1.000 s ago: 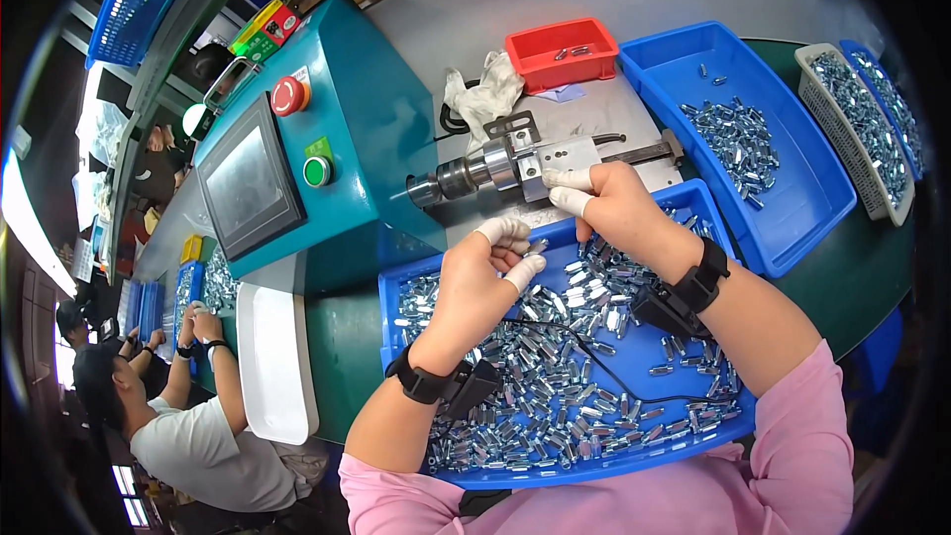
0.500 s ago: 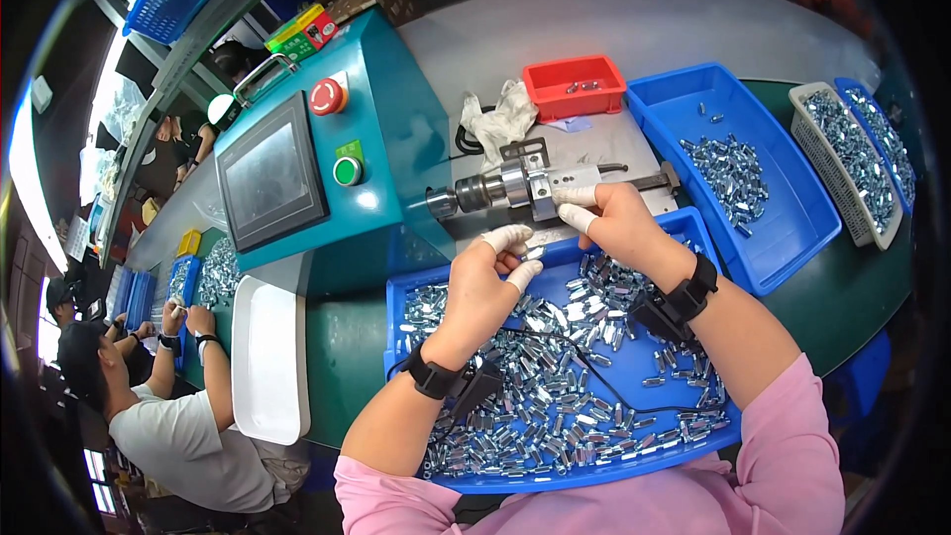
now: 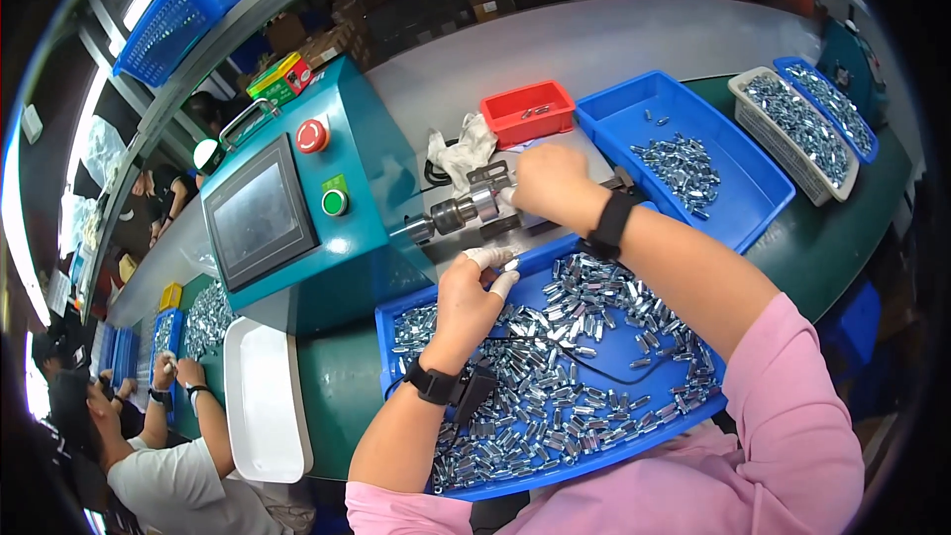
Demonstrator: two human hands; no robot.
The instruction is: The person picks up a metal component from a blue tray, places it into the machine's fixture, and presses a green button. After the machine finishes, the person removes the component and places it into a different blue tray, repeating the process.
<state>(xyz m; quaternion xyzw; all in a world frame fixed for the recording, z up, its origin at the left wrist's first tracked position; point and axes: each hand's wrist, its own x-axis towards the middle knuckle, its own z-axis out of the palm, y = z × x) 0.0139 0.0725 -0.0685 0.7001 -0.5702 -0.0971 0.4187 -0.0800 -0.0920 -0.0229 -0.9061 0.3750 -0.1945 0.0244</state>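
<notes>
My left hand (image 3: pixel 466 307), with white finger covers, pinches a small shiny metal fitting (image 3: pixel 511 265) above the near edge of a blue tray (image 3: pixel 634 362). Many similar fittings (image 3: pixel 540 426) lie loose in that tray. My right hand (image 3: pixel 557 181) is closed at the clamp end of a bench machine, its back turned up. Whatever its fingers grip is hidden behind the hand. Just left of it, a metal chuck (image 3: pixel 453 214) juts from the teal machine housing (image 3: pixel 371 139). Both wrists wear black straps, and a black cable crosses the tray.
A red bin (image 3: pixel 528 115) and a white rag (image 3: pixel 466 149) sit behind the chuck. To the right stand a second blue tray (image 3: pixel 743 183) and a pale basket (image 3: pixel 797 139), both with fittings. A white tray (image 3: pixel 265 401) lies left; a co-worker (image 3: pixel 178 476) sits beyond.
My right hand has moved up and over the clamp, turning its back upward and covering the fixture. My left hand stays near the chuck with the fitting. The whole view has shifted slightly.
</notes>
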